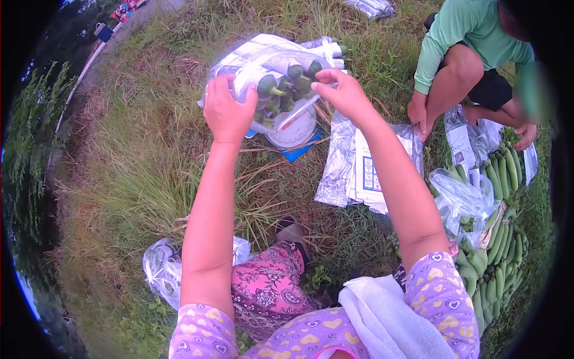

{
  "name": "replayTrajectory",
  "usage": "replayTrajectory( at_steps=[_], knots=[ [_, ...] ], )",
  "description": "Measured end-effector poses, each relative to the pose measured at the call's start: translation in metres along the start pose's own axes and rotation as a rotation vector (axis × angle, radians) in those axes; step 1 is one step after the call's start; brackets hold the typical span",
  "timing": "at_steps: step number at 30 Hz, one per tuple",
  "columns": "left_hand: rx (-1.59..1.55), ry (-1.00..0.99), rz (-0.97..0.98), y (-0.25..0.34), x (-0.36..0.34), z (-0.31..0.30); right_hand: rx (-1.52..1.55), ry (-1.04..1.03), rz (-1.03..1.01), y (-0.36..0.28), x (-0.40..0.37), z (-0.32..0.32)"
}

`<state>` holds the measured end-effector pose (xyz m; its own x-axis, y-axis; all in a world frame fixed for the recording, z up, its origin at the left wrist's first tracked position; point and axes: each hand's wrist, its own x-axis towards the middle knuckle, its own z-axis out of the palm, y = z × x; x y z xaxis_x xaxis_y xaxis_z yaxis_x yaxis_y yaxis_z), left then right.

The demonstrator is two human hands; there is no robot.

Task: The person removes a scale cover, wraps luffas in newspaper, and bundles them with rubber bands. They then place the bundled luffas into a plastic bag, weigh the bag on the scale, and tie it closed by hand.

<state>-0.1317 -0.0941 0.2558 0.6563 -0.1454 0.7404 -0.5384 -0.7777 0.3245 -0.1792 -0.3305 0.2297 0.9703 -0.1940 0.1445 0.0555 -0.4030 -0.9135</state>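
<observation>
A clear plastic bag full of long green vegetables sits on a dial scale with a blue base. White printed paper is wrapped around the vegetables, leaving their stem ends bare toward me. At the bag's left side, my left hand is closed on the plastic, fingers curled over its edge. On the opposite side, my right hand pinches the bag's rim between thumb and fingers. Part of the scale is covered by the bag.
Flattened silvery bags and printed sheets lie on the grass at right. Beyond them crouches a person in a green shirt. Piled green vegetables and a plastic bag lie farther right. Another clear bag rests at lower left.
</observation>
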Motion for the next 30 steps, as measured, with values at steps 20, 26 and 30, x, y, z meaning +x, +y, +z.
replayTrajectory(
  at_steps=[20,26,30],
  knots=[
    [0.165,-0.412,-0.118,0.044,0.039,0.031,1.437,0.373,0.789,0.147,0.051,0.168],
    [-0.200,-0.257,-0.168,0.012,0.044,0.030,1.417,0.324,0.738,0.114,0.034,0.149],
    [-0.482,-0.232,-0.225,0.023,0.048,0.010,1.396,0.206,0.699,0.098,0.000,0.131]
  ],
)
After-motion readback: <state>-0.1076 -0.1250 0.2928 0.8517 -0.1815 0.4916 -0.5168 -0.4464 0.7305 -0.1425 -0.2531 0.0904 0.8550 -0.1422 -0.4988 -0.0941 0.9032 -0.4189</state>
